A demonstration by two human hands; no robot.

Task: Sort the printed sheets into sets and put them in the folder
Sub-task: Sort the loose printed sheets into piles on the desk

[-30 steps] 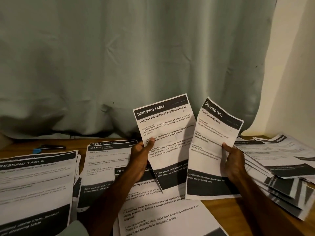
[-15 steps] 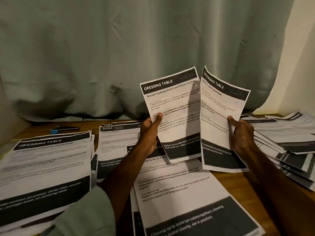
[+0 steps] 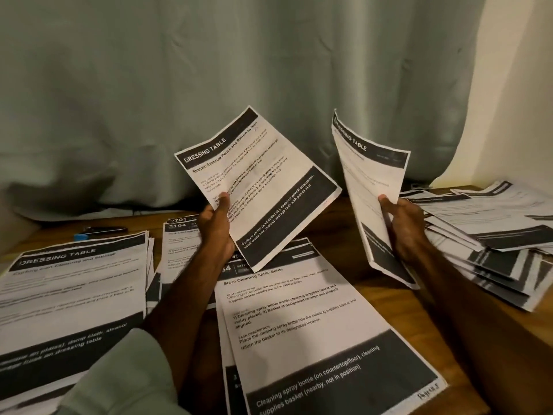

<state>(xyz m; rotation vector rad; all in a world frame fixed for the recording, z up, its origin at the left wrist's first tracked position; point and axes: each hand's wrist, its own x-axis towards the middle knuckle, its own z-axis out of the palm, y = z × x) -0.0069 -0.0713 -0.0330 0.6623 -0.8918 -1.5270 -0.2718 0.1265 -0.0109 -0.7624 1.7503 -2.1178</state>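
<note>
Printed sheet on eyebrow pencils (image 3: 257, 181) and second printed sheet (image 3: 371, 187): now swung apart, no longer edge to edge as half a second ago. Likely means comparison over, each bound for a pile. Pinches the first at its left edge in left hand (image 3: 217, 232), tilted above the table (image 3: 344, 259); grips the second low in right hand (image 3: 404, 232), well apart.

Grey-green curtain (image 3: 209, 85), wooden table (image 3: 338, 232), dark blue-ended pen (image 3: 101, 230)

Wooden table (image 3: 383, 301) bears sheet piles (image 3: 74, 289); a pen (image 3: 104, 229).
</note>
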